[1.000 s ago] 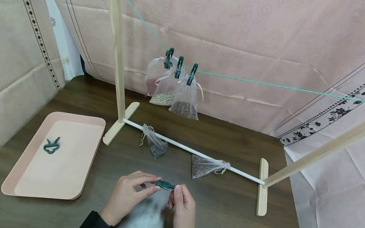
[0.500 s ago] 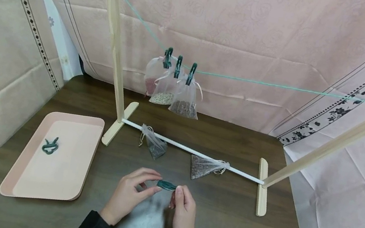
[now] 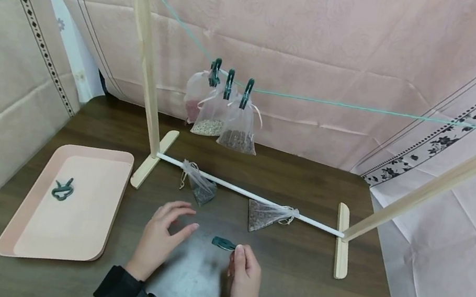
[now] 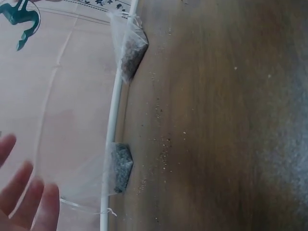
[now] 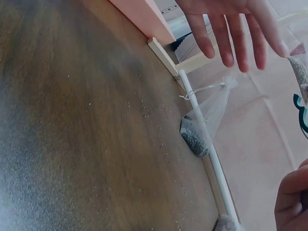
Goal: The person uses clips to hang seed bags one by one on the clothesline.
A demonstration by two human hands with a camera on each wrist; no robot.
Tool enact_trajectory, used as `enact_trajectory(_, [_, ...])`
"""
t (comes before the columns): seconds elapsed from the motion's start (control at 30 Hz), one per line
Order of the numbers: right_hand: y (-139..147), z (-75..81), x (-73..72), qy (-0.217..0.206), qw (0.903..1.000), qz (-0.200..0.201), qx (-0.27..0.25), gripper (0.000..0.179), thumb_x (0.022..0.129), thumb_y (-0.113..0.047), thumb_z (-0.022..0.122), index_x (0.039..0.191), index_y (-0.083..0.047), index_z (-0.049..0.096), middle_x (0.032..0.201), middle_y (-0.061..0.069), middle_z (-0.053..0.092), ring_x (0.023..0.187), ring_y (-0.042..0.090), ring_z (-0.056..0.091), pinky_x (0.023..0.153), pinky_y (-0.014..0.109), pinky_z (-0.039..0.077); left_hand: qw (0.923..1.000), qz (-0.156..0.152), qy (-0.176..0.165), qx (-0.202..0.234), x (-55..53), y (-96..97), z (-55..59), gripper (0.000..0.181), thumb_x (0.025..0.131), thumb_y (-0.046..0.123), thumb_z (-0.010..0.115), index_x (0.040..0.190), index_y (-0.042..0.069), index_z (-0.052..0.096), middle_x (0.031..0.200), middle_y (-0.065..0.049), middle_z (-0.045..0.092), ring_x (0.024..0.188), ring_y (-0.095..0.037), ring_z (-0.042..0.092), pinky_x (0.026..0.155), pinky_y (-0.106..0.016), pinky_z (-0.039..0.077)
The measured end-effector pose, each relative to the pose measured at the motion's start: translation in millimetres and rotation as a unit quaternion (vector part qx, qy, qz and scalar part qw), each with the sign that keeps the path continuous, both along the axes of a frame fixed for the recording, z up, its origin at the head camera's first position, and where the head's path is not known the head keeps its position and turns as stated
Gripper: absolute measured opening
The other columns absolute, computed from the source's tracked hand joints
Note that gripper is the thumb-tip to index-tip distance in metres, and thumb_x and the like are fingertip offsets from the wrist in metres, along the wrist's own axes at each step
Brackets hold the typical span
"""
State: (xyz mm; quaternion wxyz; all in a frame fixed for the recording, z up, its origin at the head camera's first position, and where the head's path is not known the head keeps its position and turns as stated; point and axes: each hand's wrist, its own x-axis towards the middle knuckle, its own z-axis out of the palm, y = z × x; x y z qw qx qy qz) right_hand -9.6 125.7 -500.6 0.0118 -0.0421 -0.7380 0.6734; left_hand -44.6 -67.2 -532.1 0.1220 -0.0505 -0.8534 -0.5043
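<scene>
My right hand [image 3: 245, 280] pinches a dark green clothespin [image 3: 222, 243] by one end, above the table. In the left wrist view, that clothespin [image 4: 21, 17] shows its jaws at the top left corner. My left hand [image 3: 158, 240] is to the left of it with fingers relaxed and spread, holding nothing. Beyond the hands, two drawstring mesh bags lie at the white rod: one with dark grey bits [image 3: 204, 190] on the left, one with brownish bits [image 3: 263, 219] on the right. Another green clothespin [image 3: 62, 190] lies in the pink tray [image 3: 104, 231].
Wooden posts [image 3: 149, 69] hold up a green string [image 3: 346, 105]. Three filled mesh bags [image 3: 238, 138] hang from it by green clothespins. The white rod [image 3: 231, 186] joins the post feet low across the table. Small grains [image 4: 163, 154] are scattered on the table.
My left hand has let go of the clothespin and drawn back to the left. My right hand keeps the clothespin and has shifted slightly right.
</scene>
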Motion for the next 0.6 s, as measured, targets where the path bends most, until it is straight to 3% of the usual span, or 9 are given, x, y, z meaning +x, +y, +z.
enact_trajectory(0.27, [2, -2.9, 3.3, -0.009, 0.9999, -0.005, -0.005, 0.032, 0.096, -0.020, 0.042, 0.078, 0.006, 0.048, 0.062, 0.006, 0.040, 0.054, 0.023, 0.041, 0.050, 0.029, 0.038, 0.9985, 0.050, -0.003, -0.021, -8.0, 2.4, -9.1, 0.059, 0.078, 0.049, 0.061, 0.129, 0.023, 0.045, 0.140, 0.003, 0.028, 0.125, -0.019, 0.024, 0.090, -0.045, 0.033])
enact_trajectory(0.6, [6, -6.1, 3.5, 0.001, 0.9998, -0.014, -0.012, 0.029, 0.096, -0.015, 0.040, 0.073, 0.001, 0.047, 0.061, 0.007, 0.040, 0.052, 0.018, 0.040, 0.049, 0.028, 0.039, 0.9940, 0.093, 0.004, -0.058, -42.8, -13.9, -5.1, 0.074, 0.077, 0.052, 0.061, 0.136, 0.016, 0.036, 0.140, -0.006, 0.027, 0.123, -0.026, 0.026, 0.090, -0.047, 0.033])
